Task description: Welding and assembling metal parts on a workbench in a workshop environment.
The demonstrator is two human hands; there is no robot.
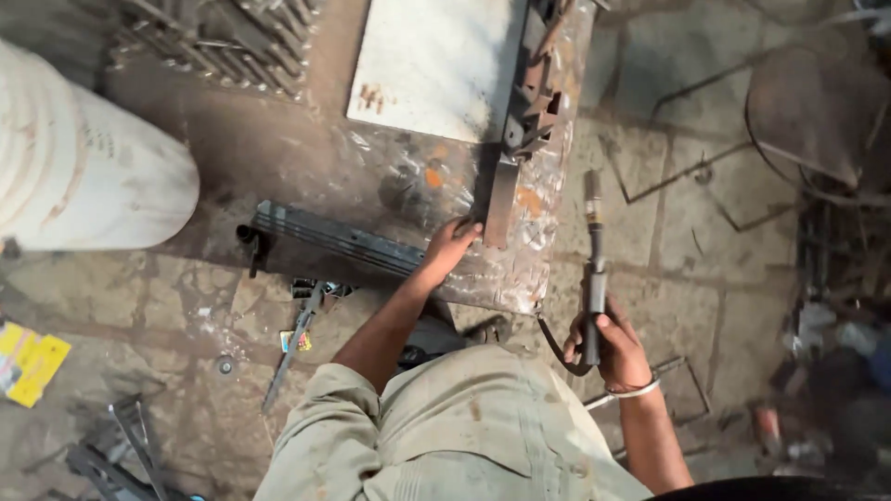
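Observation:
My left hand (pixel 448 247) reaches onto the rusty metal worktable (pixel 306 158) and grips a flat steel bar (pixel 499 204) at its near end; a bundle of dark flat bars (pixel 339 238) lies just to its left. My right hand (pixel 614 348) hangs beside the table, shut on the handle of a welding torch (pixel 593 269) that points away from me, its cable looping under the hand. A bangle sits on that wrist.
A pale metal sheet (pixel 432 65) lies on the table's far part, with stacked rusty brackets (pixel 536 93) along its right edge. A large white drum (pixel 83 162) stands at left. Scrap rods, a yellow packet (pixel 32 364) and a round metal chair (pixel 817 111) litter the stone floor.

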